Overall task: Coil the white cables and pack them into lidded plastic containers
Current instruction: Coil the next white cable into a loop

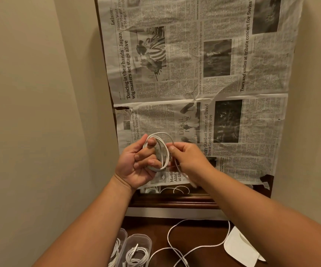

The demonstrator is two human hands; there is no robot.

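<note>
In front of the newspaper [194,74], I see my left grip [136,162] holding a white cable [166,154] in loops; my right grip [186,158] pinches its loose strand.

Down at seven o'clock two clear containers [140,237] run off the bottom edge, so I can't tell about lids, and the coils inside show only in part. At six o'clock the loose cable [168,237] leaves the frame too, ends unseen. At five o'clock the right forearm [271,218] covers part of a white cloth piece [238,245]. The newspaper [194,74] is cropped at twelve o'clock, its small print unreadable, and its lower edge hides most of some white cables [152,189]. A blurred cable tail [191,183] hangs at six o'clock of the right hand [188,160] pinching it. The left hand [134,164] covers part of the coil [165,153] it holds.
</note>
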